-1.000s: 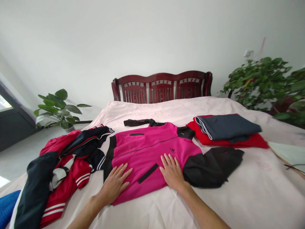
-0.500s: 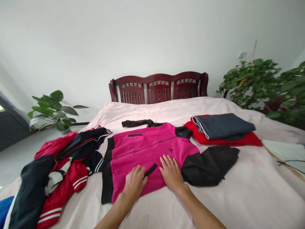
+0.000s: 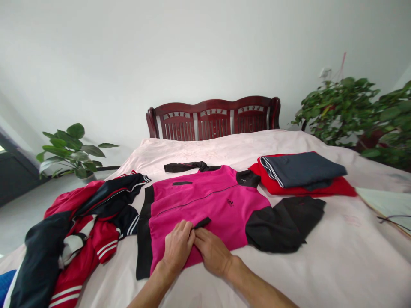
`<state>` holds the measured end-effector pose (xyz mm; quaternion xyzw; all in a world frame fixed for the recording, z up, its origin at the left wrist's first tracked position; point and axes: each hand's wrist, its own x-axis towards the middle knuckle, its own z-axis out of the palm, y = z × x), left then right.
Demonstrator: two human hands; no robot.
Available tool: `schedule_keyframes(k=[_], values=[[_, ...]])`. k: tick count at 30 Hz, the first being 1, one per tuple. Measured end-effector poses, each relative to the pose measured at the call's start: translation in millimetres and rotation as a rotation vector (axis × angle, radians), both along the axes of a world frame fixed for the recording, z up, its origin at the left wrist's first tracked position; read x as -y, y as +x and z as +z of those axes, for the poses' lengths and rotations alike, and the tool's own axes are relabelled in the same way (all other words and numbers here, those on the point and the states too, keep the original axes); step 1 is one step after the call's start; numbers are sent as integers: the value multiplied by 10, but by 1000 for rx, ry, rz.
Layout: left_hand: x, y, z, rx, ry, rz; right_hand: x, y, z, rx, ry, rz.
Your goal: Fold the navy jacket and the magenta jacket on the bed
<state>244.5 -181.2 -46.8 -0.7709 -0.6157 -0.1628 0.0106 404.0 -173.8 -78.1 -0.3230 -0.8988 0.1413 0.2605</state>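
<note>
Magenta jersey [image 3: 205, 201] with black sleeves lies spread flat on the bed [image 3: 321, 265], chest up, and your two hands meet on its lower front. Your left hand [image 3: 178, 246] and right hand [image 3: 212, 252] both curl their fingers at the small black strip [image 3: 202, 223] sewn there; the fingertips seem to pinch it, though your knuckles hide the contact, so you cannot be sure how much cloth each one has. Neither hand carries anything else. If you pull from here with only the strip pinched, the slick fabric may slide through your fingers, or the body of the jersey may bunch and drag its black right sleeve [image 3: 285, 222] out of line. Left of the jersey, touching its side, sits a loose heap of red and navy clothes [image 3: 80, 231], which a wide sweep would catch. Beyond the jersey's right shoulder rests a folded stack [image 3: 302, 173], close enough to be nudged. Nearest you, below the jersey's hem, the sheet gives open room; behind the collar it runs bare to the wooden headboard [image 3: 213, 117].
</note>
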Motion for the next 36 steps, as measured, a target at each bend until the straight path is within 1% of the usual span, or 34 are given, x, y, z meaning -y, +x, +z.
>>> schedule_keyframes(k=[4, 5, 7, 11, 14, 16, 18, 19, 21, 23, 25, 27, 29, 32, 34, 36], values=[[28, -1, 26, 3, 24, -82, -120, -215, 69, 153, -97, -283], [32, 0, 20, 11, 20, -94, -153, -268, 87, 174, -106, -331], [43, -4, -10, 38, 12, -113, -210, -370, 99, 207, -95, -350], [71, -27, -64, 101, -11, -192, -284, -487, -16, 316, -94, -240], [36, -56, -16, 163, -43, -240, -331, -489, -122, 343, -118, -178], [-50, -93, 44, 225, -50, -211, -371, -480, -132, 339, -105, -97], [-186, -154, 81, 313, -27, -124, -412, -479, -90, 319, -59, 10], [-263, -194, 79, 352, -16, -85, -427, -480, -60, 305, -34, 55], [-409, -282, 25, 384, -32, -55, -436, -477, -2, 275, -12, 98], [-504, -366, -88, 324, -94, -64, -401, -449, 30, 259, -27, 88], [-526, -424, -229, 199, -135, -75, -313, -375, 36, 257, -25, 59], [-491, -445, -360, 52, -106, -75, -181, -247, 41, 261, -3, 10], [-432, -432, -457, -72, -33, -81, -39, -88, 89, 275, -3, -35], [-368, -382, -527, -197, 71, -71, 87, 100, 291, 324, -108, -54], [-359, -354, -541, -247, 115, -64, 59, 129, 461, 296, -166, -114], [-368, -342, -546, -276, 141, -62, -63, 95, 566, 194, -135, -228]])
